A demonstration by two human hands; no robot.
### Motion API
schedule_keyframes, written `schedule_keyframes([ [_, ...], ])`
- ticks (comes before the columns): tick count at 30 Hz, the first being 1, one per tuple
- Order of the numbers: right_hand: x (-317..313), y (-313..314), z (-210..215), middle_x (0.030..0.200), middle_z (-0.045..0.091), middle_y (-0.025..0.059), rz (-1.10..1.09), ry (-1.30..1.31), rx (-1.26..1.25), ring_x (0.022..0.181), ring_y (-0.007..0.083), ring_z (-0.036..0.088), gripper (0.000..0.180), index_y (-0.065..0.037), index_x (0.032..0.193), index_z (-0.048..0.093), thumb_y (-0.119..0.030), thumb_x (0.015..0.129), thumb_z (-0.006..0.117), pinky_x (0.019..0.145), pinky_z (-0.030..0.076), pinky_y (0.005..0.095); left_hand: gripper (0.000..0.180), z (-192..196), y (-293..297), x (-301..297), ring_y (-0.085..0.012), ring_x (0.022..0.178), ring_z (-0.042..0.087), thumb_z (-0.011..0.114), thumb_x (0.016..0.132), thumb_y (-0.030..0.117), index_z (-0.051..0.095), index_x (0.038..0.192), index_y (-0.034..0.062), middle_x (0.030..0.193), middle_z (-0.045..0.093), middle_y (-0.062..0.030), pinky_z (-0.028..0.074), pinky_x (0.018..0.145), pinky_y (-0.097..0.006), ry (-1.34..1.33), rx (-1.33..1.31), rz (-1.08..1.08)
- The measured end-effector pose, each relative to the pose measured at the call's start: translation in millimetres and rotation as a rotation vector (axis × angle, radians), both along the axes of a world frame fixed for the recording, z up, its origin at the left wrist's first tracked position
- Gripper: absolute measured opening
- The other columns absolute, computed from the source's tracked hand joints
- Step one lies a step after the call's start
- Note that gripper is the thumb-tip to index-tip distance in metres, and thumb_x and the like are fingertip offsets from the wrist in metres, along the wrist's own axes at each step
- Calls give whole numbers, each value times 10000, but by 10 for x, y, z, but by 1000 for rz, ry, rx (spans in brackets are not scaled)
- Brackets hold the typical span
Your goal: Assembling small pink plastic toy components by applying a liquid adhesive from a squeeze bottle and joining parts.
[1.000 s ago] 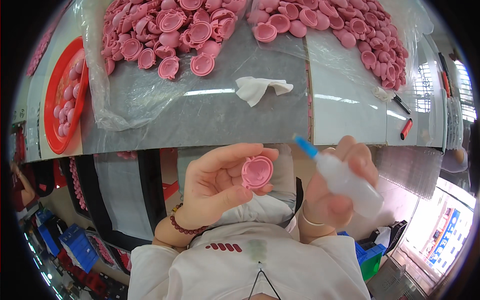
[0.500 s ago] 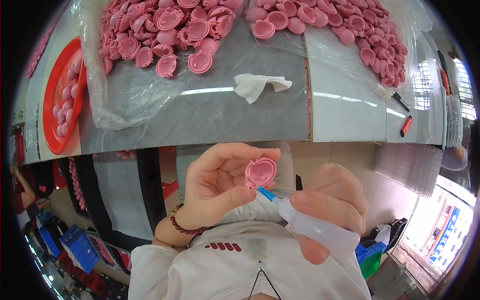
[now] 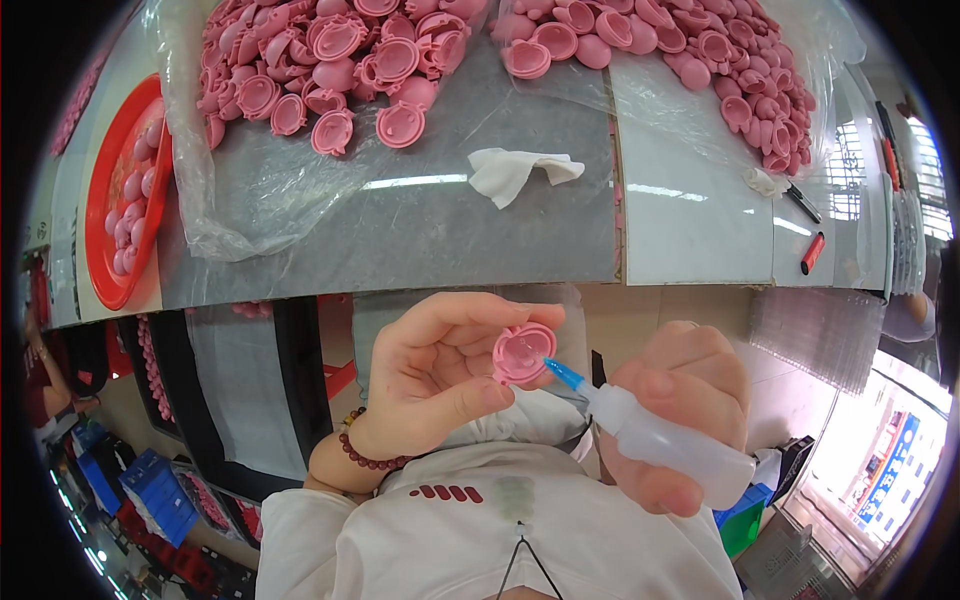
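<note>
Between its thumb and fingers my left hand (image 3: 430, 365) grips a small round pink plastic shell (image 3: 522, 352), hollow side showing, with small tabs on its rim. A translucent white squeeze bottle (image 3: 665, 440) lies in my right hand (image 3: 695, 395), the fingers wrapped round it. Its blue nozzle (image 3: 566, 374) points up and left, with the tip at the right edge of the shell; whether it touches cannot be made out. Both hands are in front of my body, just below the table's near edge.
Heaps of pink shells (image 3: 395, 60) lie on plastic sheeting across the grey table (image 3: 420, 225). A red basin (image 3: 100, 230) with pink balls stands at left. A white cloth (image 3: 515, 172) lies mid-table; a red marker-like item (image 3: 812, 253) lies at right. A black-framed tray (image 3: 250, 390) is below left.
The bottle and my right hand have shifted right. The nozzle tip has gone from the shell's lower tab to its right rim. My left hand has tilted the shell slightly.
</note>
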State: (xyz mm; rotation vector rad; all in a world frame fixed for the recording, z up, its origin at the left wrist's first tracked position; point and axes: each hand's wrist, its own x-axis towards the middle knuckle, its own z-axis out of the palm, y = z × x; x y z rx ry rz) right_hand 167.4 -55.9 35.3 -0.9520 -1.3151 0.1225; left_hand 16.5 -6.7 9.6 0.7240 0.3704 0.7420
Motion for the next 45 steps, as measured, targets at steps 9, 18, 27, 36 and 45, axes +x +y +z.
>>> schedule_keyframes([
  [9,102,-63,-10,599,485,29,-17,-118,-48,451,116,398,557,44,853,591,-496,776,477,360,234,237,427,-108,41,-46,-255,1070,481,559,748,-70,386,1137,-42,1178,422,-276,435,881,-377,-201,94,-34],
  [18,-61,-88,-44,591,480,35,33,-58,-41,433,127,393,534,36,812,588,-490,770,500,354,236,235,460,-59,-18,-14,-237,854,597,674,696,43,390,1058,15,1111,474,-284,513,745,-339,78,254,208],
  [27,469,91,-139,925,563,171,-610,145,17,661,187,521,457,108,1083,454,-276,837,484,589,411,231,452,-97,45,-53,-268,943,556,670,674,-14,460,1074,-43,1079,494,-281,498,768,-340,79,476,268],
  [36,1213,126,-158,975,562,190,-743,19,-655,836,209,571,415,98,1060,412,5,714,621,731,453,255,475,-77,72,-132,-283,1013,526,664,688,-8,442,1100,-95,1055,523,-248,472,813,-332,63,342,258],
  [45,970,728,93,1130,471,175,-404,-712,-421,974,310,483,382,12,1085,455,-80,730,562,818,388,336,478,-71,118,-197,-263,969,549,643,719,31,405,1119,-82,1063,513,-268,471,816,-354,-24,247,217],
])
